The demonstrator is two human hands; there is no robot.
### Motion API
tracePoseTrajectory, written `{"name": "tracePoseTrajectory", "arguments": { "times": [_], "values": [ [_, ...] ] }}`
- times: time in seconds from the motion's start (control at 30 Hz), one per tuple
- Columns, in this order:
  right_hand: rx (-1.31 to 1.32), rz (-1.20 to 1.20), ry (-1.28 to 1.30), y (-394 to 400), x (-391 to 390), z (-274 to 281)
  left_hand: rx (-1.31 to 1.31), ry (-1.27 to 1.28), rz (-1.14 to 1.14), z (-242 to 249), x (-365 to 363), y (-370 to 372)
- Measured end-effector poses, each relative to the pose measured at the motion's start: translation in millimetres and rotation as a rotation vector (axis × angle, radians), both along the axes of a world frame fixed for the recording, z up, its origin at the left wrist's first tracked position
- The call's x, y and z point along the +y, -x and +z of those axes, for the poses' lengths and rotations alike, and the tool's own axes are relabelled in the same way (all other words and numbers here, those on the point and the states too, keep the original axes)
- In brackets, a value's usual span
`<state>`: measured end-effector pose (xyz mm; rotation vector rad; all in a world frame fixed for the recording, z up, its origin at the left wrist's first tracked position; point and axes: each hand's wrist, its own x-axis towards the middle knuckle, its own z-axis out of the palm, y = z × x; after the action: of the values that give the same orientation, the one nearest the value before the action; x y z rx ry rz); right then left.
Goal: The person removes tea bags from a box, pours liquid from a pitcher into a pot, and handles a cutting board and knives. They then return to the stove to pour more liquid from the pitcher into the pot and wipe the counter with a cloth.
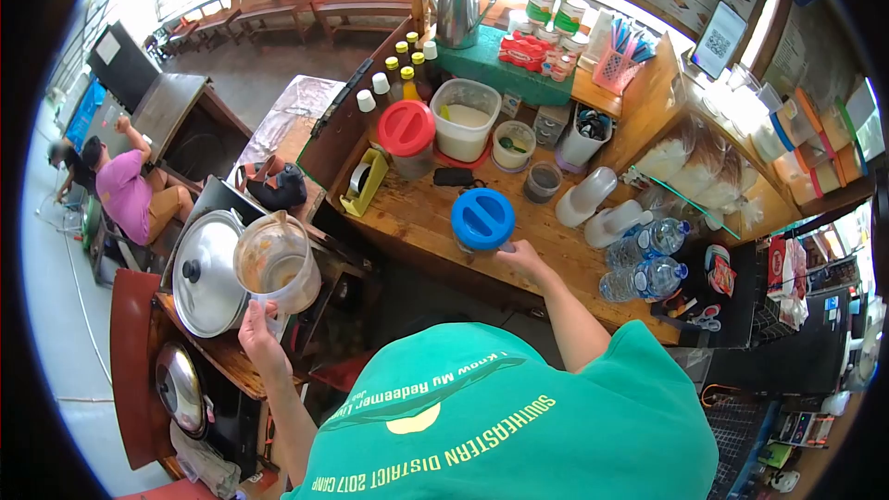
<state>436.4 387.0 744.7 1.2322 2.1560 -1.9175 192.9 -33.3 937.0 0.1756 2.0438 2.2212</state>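
My left hand point(262, 337) is closed round the handle of a clear plastic pitcher point(303, 285). The pitcher is tilted and lidless, with orange-brown residue on its inner wall. It is in front of a big pot lid point(211, 273) with a black knob. At the counter's front edge, my right hand point(524, 261) grips the handle of a blue-lidded pitcher point(483, 218), whose body is mostly hidden under the lid. Behind it lie a dark pouch-like item point(455, 177) and a small clear cup point(543, 182). A red-lidded container point(406, 128) stands farther back.
The wooden counter point(398, 213) bears a tub of white powder point(462, 120), a tape dispenser point(365, 181) and bottles point(407, 83). Water bottles point(644, 280) lie at right. A steel pitcher point(457, 5) stands at the back. A person in pink point(130, 190) sits at far left.
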Motion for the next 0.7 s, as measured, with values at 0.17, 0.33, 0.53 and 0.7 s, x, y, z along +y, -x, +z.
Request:
{"name": "tracePoseTrajectory", "arguments": {
  "times": [0.17,0.33,0.53,0.7],
  "values": [
    [0.152,-0.168,0.133,13,-21,-21,-0.016,0.118,-0.120,-23,23,10],
    [0.332,-0.431,0.192,15,-63,-37,-0.138,0.049,-0.284,-47,44,20],
    [0.380,-0.618,0.138,-16,-106,-40,-0.257,0.084,-0.525,-80,64,29],
    [0.486,-0.772,0.118,-55,-151,-19,-0.268,0.184,-0.852,-109,96,27]
  ]
}}
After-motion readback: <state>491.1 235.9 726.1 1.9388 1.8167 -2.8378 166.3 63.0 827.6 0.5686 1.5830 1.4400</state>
